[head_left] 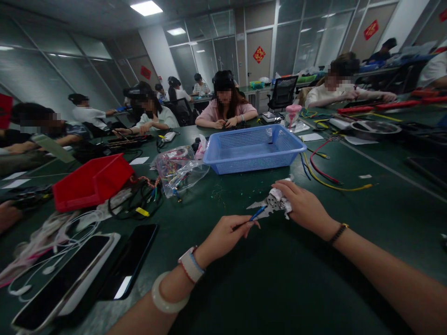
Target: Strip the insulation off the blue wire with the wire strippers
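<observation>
My left hand (pixel 228 235) pinches a short blue wire (pixel 258 213) between thumb and fingers. The wire's far end lies against the jaws of metal wire strippers (pixel 273 202), which have a row of holes near the pivot. My right hand (pixel 303 204) is wrapped around the strippers' handles, with crumpled white tissue or cloth (pixel 287 209) bunched around them under my fingers. Whether the jaws grip the wire, I cannot make out. Small scraps (pixel 246 193) lie on the green table just beyond the tool.
Past my hands stands a blue plastic basket (pixel 254 165). To its left are a clear bag of wires (pixel 178 167) and a red bin (pixel 92 181). Two phones (pixel 134 256) and white earphones (pixel 84 223) lie at near left. Loose coloured cables (pixel 323 177) are at right. Several people sit around.
</observation>
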Demonstrator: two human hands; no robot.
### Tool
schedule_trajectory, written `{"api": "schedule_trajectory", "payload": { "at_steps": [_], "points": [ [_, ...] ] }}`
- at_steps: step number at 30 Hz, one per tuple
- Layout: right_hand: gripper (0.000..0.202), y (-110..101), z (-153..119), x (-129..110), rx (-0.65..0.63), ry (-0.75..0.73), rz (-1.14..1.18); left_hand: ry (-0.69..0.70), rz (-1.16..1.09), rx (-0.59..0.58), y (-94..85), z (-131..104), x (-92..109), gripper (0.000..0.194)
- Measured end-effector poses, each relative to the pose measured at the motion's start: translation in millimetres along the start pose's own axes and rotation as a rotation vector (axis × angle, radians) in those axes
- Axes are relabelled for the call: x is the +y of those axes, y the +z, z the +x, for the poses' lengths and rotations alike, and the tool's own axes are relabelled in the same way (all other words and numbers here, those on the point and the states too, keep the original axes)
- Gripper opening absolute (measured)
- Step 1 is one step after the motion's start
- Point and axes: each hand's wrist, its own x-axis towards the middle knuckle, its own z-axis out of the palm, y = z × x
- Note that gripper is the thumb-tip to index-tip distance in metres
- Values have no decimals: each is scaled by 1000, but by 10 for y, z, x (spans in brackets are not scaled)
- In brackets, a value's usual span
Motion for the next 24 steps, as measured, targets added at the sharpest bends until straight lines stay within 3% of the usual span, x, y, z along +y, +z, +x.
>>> {"api": "schedule_trajectory", "payload": {
  "at_steps": [6,24],
  "points": [
    [57,-16,9,-8,49,-39,-21,14,14,-7,-9,2,8,33],
    [51,50,16,-23,-62,-2,118,-3,-11,-18,6,3,15,31]
  ]
}}
